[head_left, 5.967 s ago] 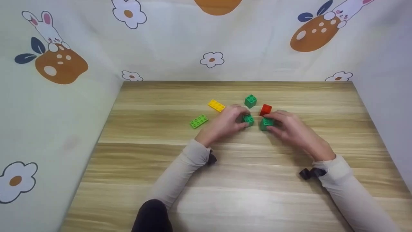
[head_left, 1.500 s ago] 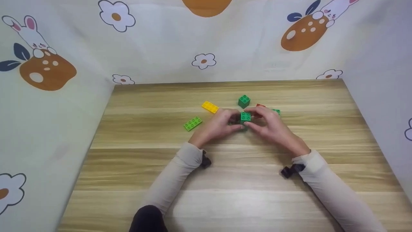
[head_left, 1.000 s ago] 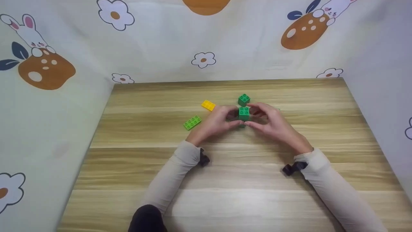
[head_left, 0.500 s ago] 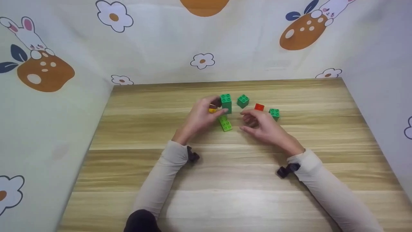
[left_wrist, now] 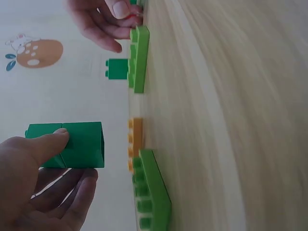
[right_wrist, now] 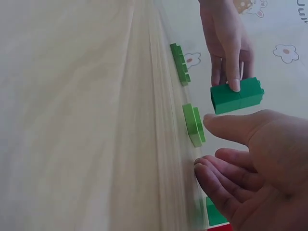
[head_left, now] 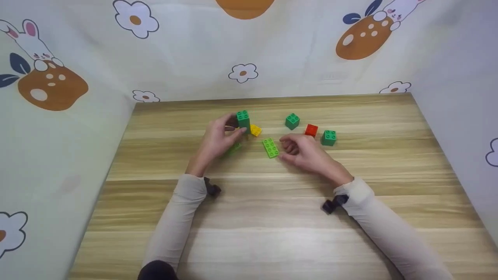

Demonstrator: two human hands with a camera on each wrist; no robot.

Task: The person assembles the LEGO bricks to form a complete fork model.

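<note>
My left hand [head_left: 216, 136] pinches a stack of two dark green toy building bricks [head_left: 243, 122] between thumb and fingers. In the left wrist view, the joined bricks [left_wrist: 72, 144] are clear of the table, with a seam between them. My right hand [head_left: 305, 153] holds nothing; its fingers are loosely bent beside a light green flat brick [head_left: 270, 147], thumb tip close to that brick's end. Another light green flat brick [head_left: 235, 148] lies partly hidden below my left hand. Behind the held stack, a yellow flat brick [head_left: 255, 130] is partly covered.
A single green brick [head_left: 292, 121] stands toward the back of the wooden table [head_left: 249, 233]. Beyond my right hand are a red brick [head_left: 311, 130] and another green brick [head_left: 328, 137]. Patterned cloth walls [head_left: 186, 58] border the table's back and sides.
The two green bricks, earlier one in each hand, are now stacked together. My left hand has carried the stack left; my right hand has let go, and a light green flat brick shows between them.
</note>
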